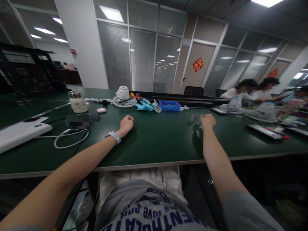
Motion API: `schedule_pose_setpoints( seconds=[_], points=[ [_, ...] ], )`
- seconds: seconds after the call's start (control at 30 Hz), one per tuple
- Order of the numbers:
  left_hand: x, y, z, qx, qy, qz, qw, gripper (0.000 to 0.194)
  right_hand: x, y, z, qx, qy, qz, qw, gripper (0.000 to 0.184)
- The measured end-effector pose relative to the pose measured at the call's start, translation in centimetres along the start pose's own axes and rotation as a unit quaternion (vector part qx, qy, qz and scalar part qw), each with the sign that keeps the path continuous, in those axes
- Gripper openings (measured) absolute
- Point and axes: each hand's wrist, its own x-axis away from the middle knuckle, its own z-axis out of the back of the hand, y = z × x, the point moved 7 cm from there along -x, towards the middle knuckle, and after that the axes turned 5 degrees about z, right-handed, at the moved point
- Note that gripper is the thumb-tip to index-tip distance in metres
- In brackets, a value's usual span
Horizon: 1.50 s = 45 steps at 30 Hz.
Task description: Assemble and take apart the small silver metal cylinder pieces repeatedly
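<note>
My right hand (208, 120) is over the table on the right, its fingers pinched at a small silver cylinder (199, 121) that is partly hidden and blurred. Just left of it stands another small silver cylinder (193, 116), apart from the fingers. My left hand (126, 125), with a watch (113, 137) on the wrist, rests on the green table (156, 141). Its fingers are curled in, and nothing shows in them. Beyond that hand lie a white fan (123, 95) and light-blue fan blades (146, 105).
A blue basket (169, 106) stands at the table's back. On the left are a bottle (78, 103), a pink oval object (101, 110), a looped white cable (57, 143) and a white device (22, 136). Co-workers (245, 91) sit at the right among fan parts (261, 110).
</note>
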Motion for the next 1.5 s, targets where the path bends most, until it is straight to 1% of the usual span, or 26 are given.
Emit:
schedule_pose_setpoints(
  seconds=[0.07,0.17,0.2,0.27,0.4,0.5,0.57,0.63,0.8,0.87,0.93,1.0,1.03,1.1,1.17,1.2,1.27,1.3,1.33,1.4,1.5],
  points=[
    [-0.1,0.0,-0.1,-0.003,0.000,0.000,1.000,0.026,-0.1,0.0,-0.3,0.003,-0.002,0.010,1.000,0.031],
    [-0.1,0.0,-0.1,-0.008,-0.002,-0.003,1.000,0.026,-0.4,0.2,-1.0,0.013,-0.016,0.023,1.000,0.053],
    [-0.1,0.1,-0.1,-0.009,-0.002,-0.004,1.000,0.026,-0.5,0.3,-1.3,0.017,-0.021,0.025,0.999,0.056],
    [0.0,0.1,-0.1,-0.012,-0.002,-0.005,1.000,0.027,-0.7,0.5,-1.7,0.025,-0.023,0.032,0.999,0.055],
    [0.1,0.2,-0.1,-0.011,-0.006,-0.009,1.000,0.027,-0.6,0.6,-1.7,0.057,0.005,0.052,0.997,0.058],
    [0.2,0.3,0.0,-0.010,-0.008,-0.013,1.000,0.028,-0.2,-0.3,-1.9,0.095,0.027,0.104,0.990,0.063],
    [0.3,0.4,0.0,-0.011,-0.008,-0.013,1.000,0.028,-0.1,-1.2,-2.4,0.123,0.031,0.143,0.982,0.060],
    [0.5,0.5,0.1,-0.014,-0.008,-0.012,1.000,0.028,0.0,-2.0,-3.0,0.144,0.032,0.163,0.975,0.055],
    [0.6,0.6,0.1,-0.021,-0.007,-0.013,1.000,0.028,-0.1,-2.7,-4.3,0.150,0.056,0.177,0.971,0.051],
    [0.3,0.4,0.0,-0.022,-0.008,-0.020,1.000,0.028,0.0,-2.7,-4.4,0.142,0.070,0.175,0.972,0.048],
    [0.1,0.3,-0.3,-0.020,-0.008,-0.031,0.999,0.028,0.5,-3.1,-4.1,0.129,0.084,0.181,0.971,0.045],
    [-0.1,0.4,-0.5,-0.010,-0.010,-0.044,0.999,0.027,1.7,-4.8,-3.8,0.104,0.091,0.212,0.967,0.044],
    [-0.1,0.5,-0.6,-0.001,-0.017,-0.051,0.999,0.027,2.7,-6.1,-3.7,0.084,0.091,0.236,0.964,0.043],
    [0.2,1.0,-0.9,0.027,-0.040,-0.069,0.996,0.025,5.4,-9.6,-3.7,0.030,0.080,0.294,0.952,0.043],
    [0.9,2.0,-0.8,0.059,-0.059,-0.104,0.991,0.022,8.9,-13.5,-4.1,-0.035,0.050,0.354,0.933,0.044],
    [1.4,2.6,-0.7,0.071,-0.060,-0.130,0.987,0.021,11.0,-15.5,-4.5,-0.066,0.029,0.385,0.920,0.044],
    [2.5,4.0,-0.1,0.084,-0.046,-0.183,0.978,0.021,15.0,-18.7,-5.1,-0.120,-0.011,0.440,0.890,0.044],
    [2.9,4.5,0.0,0.085,-0.039,-0.202,0.975,0.024,16.9,-20.0,-5.4,-0.142,-0.028,0.461,0.876,0.043],
    [3.3,4.8,0.2,0.086,-0.032,-0.215,0.972,0.028,18.5,-20.9,-5.6,-0.160,-0.044,0.477,0.863,0.042],
    [3.8,5.3,0.2,0.098,-0.027,-0.238,0.966,0.035,21.0,-21.9,-6.0,-0.184,-0.069,0.498,0.845,0.040],
    [4.1,5.7,0.0,0.138,-0.032,-0.277,0.950,0.037,22.8,-22.2,-6.3,-0.200,-0.094,0.515,0.828,0.035]
  ],
)
